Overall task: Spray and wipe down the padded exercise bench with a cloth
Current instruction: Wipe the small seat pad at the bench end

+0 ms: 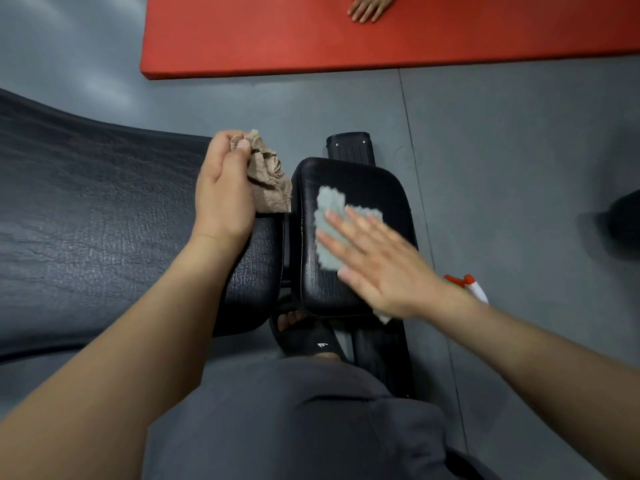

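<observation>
gym, padded black bench (pixel 86 202), red floor mat (pixel 346 36), grey flooring (pixel 519 150)

A red mat (pixel 346 39) lies flat on the grey floor (pixel 519 150) — nearer, a black sandal (pixel 304 337) bearing a white mark.

Cloth (pixel 329 216) grey, rag (pixel 268 178) tan, bench (pixel 363 178) black, perhaps grained.

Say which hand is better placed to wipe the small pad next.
Likely the right hand: it lies flat on the grey cloth on that pad; left hand grips a brown cloth beside it.
</observation>
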Tool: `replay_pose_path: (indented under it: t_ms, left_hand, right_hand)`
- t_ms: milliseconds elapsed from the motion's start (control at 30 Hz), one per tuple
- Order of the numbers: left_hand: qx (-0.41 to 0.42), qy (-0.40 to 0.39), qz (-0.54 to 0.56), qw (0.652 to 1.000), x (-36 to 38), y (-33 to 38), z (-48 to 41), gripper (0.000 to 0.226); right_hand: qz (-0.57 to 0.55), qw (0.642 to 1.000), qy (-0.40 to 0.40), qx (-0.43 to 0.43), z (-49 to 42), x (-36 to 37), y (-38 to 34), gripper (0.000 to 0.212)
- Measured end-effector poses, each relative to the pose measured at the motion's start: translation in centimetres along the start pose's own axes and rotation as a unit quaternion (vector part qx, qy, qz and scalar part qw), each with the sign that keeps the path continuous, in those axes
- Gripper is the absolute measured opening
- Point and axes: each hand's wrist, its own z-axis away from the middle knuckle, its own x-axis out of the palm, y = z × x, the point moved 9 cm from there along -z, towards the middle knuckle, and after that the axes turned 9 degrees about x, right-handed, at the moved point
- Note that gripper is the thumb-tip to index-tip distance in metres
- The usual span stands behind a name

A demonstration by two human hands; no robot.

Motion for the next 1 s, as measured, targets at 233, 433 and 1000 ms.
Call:
replay_pose_path:
  t_ms: [233, 433, 1000]
  left_hand:
    - [0.007, -0.004, -0.003, 1.000, 0.1, 0.4, 0.2, 0.020]
    - [0.007, -0.003, 0.006, 1.000, 0.3, 0.4, 0.3, 0.020]
    - [-0.032, 0.070, 0.125, 0.989, -1.9, 0.3, 0.2, 0.018]
  right_hand:
    - [-0.139, 0.972, 0.038, 0.187, -6.1, -1.7, 9.2, 0.061]
    - [-0.270, 0.911, 0.081, 0.302, 1.4, 0.6, 7.8, 0.060]
    - [-0.089, 0.972, 0.039, 0.215, -10.3, -3.3, 3.6, 0.055]
